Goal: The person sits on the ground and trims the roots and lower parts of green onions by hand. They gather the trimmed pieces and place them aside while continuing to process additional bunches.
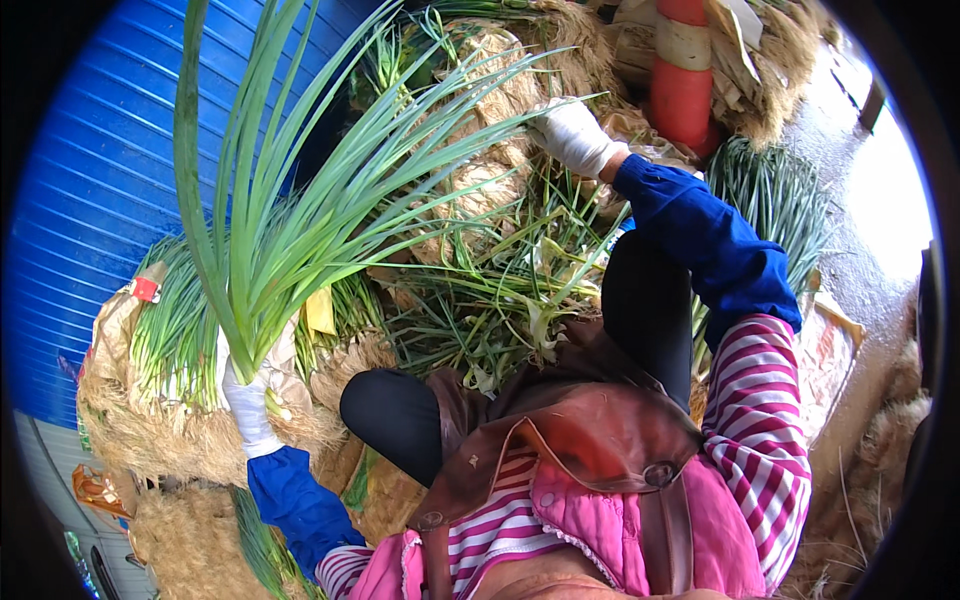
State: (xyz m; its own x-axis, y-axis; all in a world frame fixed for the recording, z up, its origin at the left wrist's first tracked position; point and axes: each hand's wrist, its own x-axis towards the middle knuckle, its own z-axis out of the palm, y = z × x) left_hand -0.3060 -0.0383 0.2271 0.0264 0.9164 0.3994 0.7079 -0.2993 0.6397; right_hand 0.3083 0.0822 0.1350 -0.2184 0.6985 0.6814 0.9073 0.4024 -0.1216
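Note:
My left hand [247, 409], in a white glove, grips a bunch of green onions [255, 300] near its pale lower end. The long green leaves fan upward and to the right from that grip. My right hand [574, 139], gloved too, is at the right side of the fan with its fingers curled. A leaf tip crosses in front of this glove; whether the fingers pinch a leaf I cannot tell. Below the leaves, a heap of loose onion leaves and peelings [495, 300] lies before my knees.
Stacked green onions [180, 322] with dry roots sit at the left against a blue ribbed metal wall [97, 225]. Root-covered bundles [487, 82] and a red-and-white post [681, 82] stand at the back. More green onions [765, 195] lie at the right, beside wet floor [862, 225].

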